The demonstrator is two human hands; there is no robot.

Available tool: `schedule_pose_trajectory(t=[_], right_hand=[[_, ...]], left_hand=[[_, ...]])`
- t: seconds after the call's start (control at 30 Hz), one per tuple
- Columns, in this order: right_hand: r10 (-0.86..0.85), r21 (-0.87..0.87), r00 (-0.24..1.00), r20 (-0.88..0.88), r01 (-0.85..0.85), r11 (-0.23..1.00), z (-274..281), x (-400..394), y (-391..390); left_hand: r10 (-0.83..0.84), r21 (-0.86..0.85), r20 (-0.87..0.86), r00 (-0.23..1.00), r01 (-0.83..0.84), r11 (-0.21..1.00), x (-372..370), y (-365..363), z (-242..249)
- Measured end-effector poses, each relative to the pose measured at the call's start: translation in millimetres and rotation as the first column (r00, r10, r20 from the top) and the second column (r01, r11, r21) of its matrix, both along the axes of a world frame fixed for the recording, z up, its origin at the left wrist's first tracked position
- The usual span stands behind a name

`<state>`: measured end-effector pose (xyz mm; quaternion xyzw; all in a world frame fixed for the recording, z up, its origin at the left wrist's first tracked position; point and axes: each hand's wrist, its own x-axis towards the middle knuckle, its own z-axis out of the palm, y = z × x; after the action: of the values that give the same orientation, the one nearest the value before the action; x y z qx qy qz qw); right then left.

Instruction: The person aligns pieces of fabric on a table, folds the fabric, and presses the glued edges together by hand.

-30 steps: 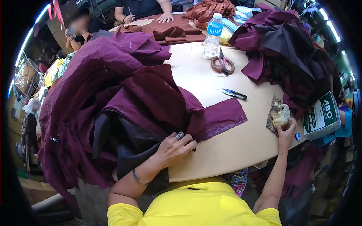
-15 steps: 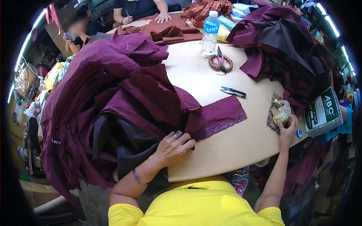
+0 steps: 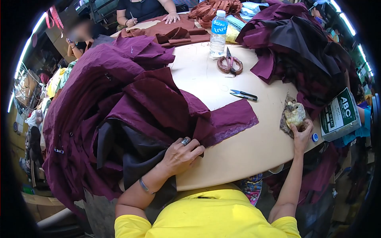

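While L hand (image 3: 180,155) lies curled on maroon cloth (image 3: 232,119), grip unclr | R hand (image 3: 302,135) grasps pale lump (image 3: 295,113) nr box (image 3: 339,113)

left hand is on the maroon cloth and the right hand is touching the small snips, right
Not quite: the right hand touches the pale, lumpy object, not the snips, which lie apart on the tabletop, as the head view shows. The left hand is on the maroon cloth.

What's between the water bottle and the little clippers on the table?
Scissors with brown ring handles lie between the bottle and the clippers, with a small pale bit beside them. The head view shows it.
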<state>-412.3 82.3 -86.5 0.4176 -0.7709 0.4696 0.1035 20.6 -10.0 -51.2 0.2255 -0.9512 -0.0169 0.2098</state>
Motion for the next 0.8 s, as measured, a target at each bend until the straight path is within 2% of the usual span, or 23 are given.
schedule_pose_trajectory(t=[0.2,0.4,0.5,0.6,0.7,0.8], right_hand=[[0.007,0.048,0.992,-0.125,-0.001,0.999,-2.1,-4.1,-0.2],[0.008,0.072,0.996,-0.092,-0.001,0.997,6.9,2.5,-0.6],[-0.001,0.153,0.992,-0.128,0.021,0.988,5.5,-0.8,0.0],[-0.006,0.116,0.987,-0.163,0.026,0.993,1.7,-2.4,-0.3],[-0.014,0.117,0.997,-0.079,0.023,0.993,-0.6,-3.9,-0.7],[-0.001,0.054,0.991,-0.136,0.009,0.999,-1.9,-1.9,-2.2]], left_hand=[[-0.014,0.036,0.033,0.999,0.013,0.999,1.2,-0.2,-0.8],[-0.009,0.026,0.026,1.0,0.008,1.0,0.4,0.5,0.3],[-0.007,0.029,0.025,1.0,0.006,1.0,0.7,0.7,0.5],[-0.007,0.027,0.027,1.0,0.006,1.0,0.4,0.7,-0.1],[-0.008,0.02,0.029,1.0,0.007,1.0,0.5,0.3,-0.1],[-0.009,0.017,0.026,1.0,0.008,1.0,0.6,0.2,-0.5]])
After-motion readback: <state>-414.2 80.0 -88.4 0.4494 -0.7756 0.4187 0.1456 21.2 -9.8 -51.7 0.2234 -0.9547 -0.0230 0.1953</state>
